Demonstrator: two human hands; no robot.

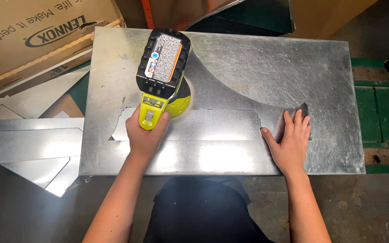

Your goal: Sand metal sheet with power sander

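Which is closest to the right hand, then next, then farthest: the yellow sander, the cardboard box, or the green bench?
From the right hand, in the head view:
1. Green bench, just to its right, past the metal sheet's edge.
2. Yellow sander, to its left, held by the left hand.
3. Cardboard box, far off at the top left corner.

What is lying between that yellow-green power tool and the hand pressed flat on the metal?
Only bare sheet metal: between the tool and the right hand runs a flat cut strip's notched edge, seen from the head camera.
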